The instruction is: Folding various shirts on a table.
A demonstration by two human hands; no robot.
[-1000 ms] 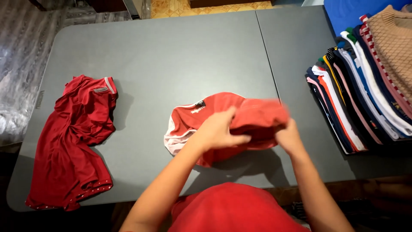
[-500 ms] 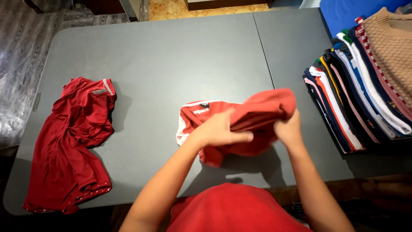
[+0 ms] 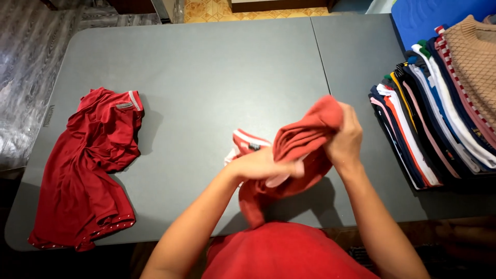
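Observation:
Both my hands hold a bunched red shirt (image 3: 302, 137) with white trim, lifted off the grey table (image 3: 222, 72). My left hand (image 3: 263, 165) grips its lower middle folds. My right hand (image 3: 345, 135) clutches the upper right end of the bundle. A loose tail of the red fabric hangs down toward my body. The collar with a dark tag pokes out to the left of my left hand.
A dark red shirt (image 3: 88, 165) lies crumpled on the table's left side. A slanted stack of folded clothes (image 3: 439, 113) in many colours fills the right edge, with a brown knit on top. A blue object (image 3: 434, 15) sits at the far right.
The red shirt has been gathered up and raised off the table. My right hand moved up and right, and the fabric is more tightly bunched between my hands.

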